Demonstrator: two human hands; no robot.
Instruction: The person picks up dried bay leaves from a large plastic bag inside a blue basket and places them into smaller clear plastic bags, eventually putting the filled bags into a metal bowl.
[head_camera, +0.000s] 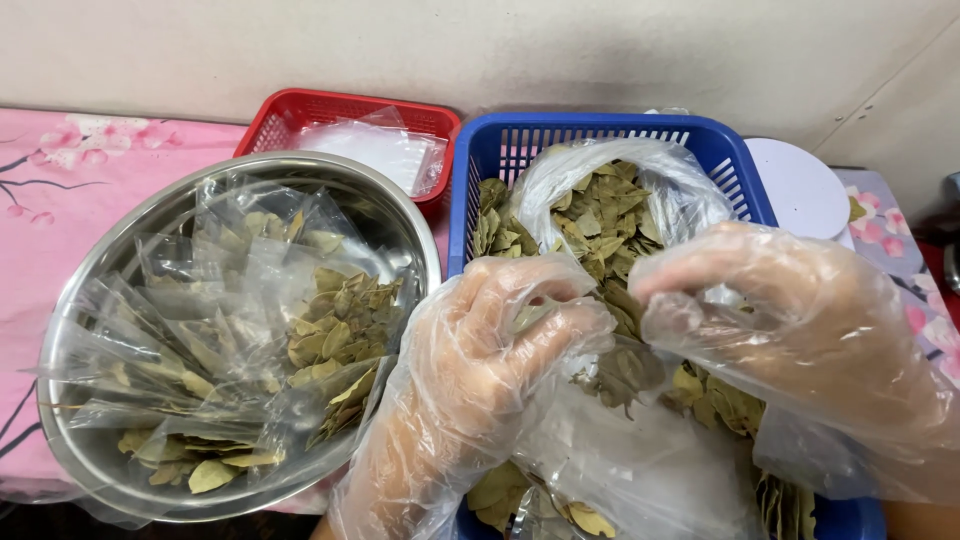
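Both my hands wear loose clear plastic gloves and work over a blue slotted basket (610, 127) full of dried green leaves (600, 220). My left hand (490, 350) pinches the edge of a small clear plastic bag (630, 450) that lies over the basket's near side. Opposite it, my right hand (800, 320) grips the same bag's other edge, with a few leaves at its mouth. A larger clear bag (690, 190) lines the basket around the leaf pile.
A steel bowl (400, 215) at the left holds several filled clear packets of leaves (330, 330). Behind it is a red basket (290, 112) with empty clear bags. A white round lid (800, 185) lies at the right. The table has a pink flowered cloth (70, 190).
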